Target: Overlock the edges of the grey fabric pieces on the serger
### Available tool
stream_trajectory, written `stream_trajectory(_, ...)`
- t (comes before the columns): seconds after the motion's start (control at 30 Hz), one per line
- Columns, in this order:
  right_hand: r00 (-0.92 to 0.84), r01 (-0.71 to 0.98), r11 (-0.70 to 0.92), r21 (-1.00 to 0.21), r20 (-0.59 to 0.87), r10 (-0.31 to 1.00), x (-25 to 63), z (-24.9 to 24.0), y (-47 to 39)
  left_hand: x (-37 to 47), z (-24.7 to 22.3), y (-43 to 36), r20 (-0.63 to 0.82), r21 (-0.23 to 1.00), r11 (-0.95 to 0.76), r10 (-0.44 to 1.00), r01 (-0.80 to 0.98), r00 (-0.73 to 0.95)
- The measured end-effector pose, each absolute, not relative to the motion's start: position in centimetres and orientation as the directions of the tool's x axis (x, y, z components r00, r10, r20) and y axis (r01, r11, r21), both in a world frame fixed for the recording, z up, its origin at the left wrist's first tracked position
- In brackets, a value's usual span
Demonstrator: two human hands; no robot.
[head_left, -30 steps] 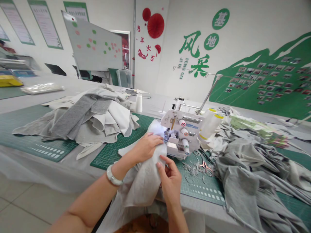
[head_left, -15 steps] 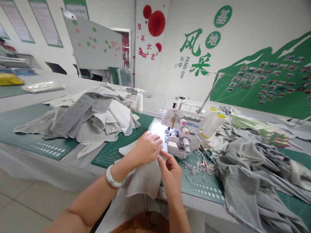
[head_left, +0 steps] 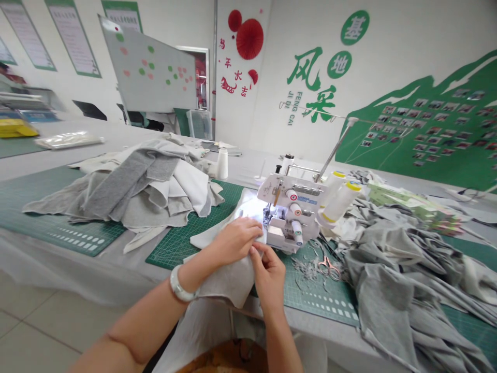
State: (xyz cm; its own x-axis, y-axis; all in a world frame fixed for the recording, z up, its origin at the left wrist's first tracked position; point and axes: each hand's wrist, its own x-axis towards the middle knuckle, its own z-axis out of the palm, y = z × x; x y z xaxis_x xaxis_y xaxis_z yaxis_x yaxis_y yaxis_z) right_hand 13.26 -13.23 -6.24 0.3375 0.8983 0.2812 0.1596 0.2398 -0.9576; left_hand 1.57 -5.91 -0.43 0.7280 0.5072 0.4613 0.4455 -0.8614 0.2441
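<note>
A light grey-white fabric piece (head_left: 229, 282) lies at the front of a white overlock sewing machine (head_left: 291, 212), its far part under the machine's bright lamp. My left hand (head_left: 237, 239), with a pale bangle at the wrist, rests on the fabric just left of the needle area, fingers bent and close together. My right hand (head_left: 269, 272) pinches the fabric's edge between thumb and forefinger, close to my left fingertips. The fabric's near part hangs over the table edge toward my lap.
Grey and white fabric pieces (head_left: 135, 181) are heaped at the left, beside a white thread cone (head_left: 222, 163). Scissors (head_left: 329, 268) and thread scraps (head_left: 306, 267) lie right of the machine, near a large grey fabric pile (head_left: 407, 269). Green cutting mats (head_left: 322, 300) cover parts of the table.
The fabric has moved a little forward toward the machine, and its hanging edge is higher. My left hand sits slightly lower and further left; my right hand has shifted slightly left.
</note>
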Motion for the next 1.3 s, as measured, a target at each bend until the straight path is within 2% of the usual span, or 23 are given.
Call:
stream_trajectory(0.33,0.413,0.194,0.221,-0.956,0.284,0.865,13.2,-6.0,-13.8,1.3,-0.6,-5.4,0.487,0.296,-0.863,0.505,0.409,0.713)
stream_trajectory(0.63,0.381,0.177,0.211,-0.961,0.264,0.886,13.1,-5.9,-13.8,1.3,-0.7,-3.5,0.461,0.325,-0.854,0.519,0.407,0.72)
stream_trajectory(0.9,0.33,0.155,0.223,-0.962,0.263,0.906,13.0,-5.8,-13.7,1.1,0.2,-3.8,0.452,0.205,-0.863,0.502,0.462,0.737)
stream_trajectory(1.03,0.301,0.161,0.261,-0.952,0.299,0.906,13.1,-5.8,-13.4,1.0,0.4,-5.5,0.423,0.223,-0.872,0.489,0.435,0.763)
stream_trajectory(1.3,0.295,0.189,0.257,-0.948,0.304,0.906,13.1,-5.8,-13.3,0.9,0.0,-5.3,0.43,0.181,-0.867,0.495,0.465,0.755)
